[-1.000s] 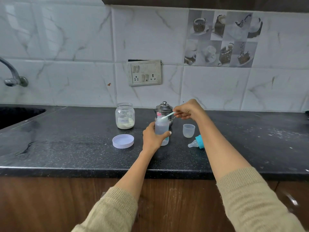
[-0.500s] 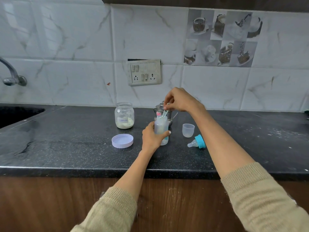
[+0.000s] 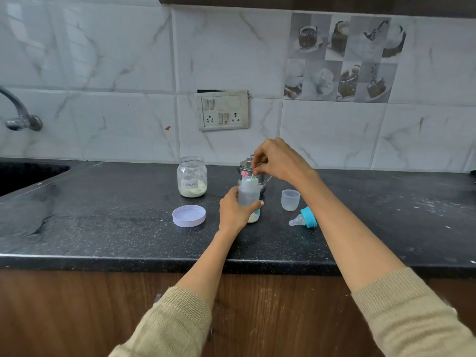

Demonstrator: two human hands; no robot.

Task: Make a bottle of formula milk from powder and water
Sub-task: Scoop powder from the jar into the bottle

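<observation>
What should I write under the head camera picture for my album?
Left hand holds the clear plastic baby bottle on the black counter while right hand tips a small scoop into it.

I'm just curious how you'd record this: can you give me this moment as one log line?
step: tipping powder into bottle | left hand: grips bottle on counter | right hand: pinches scoop over bottle mouth | formula jar: open

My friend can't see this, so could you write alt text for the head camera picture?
A person's right hand tips a small scoop over a clear plastic baby bottle gripped by the left hand on a black stone counter, beside an open glass formula jar.
</observation>
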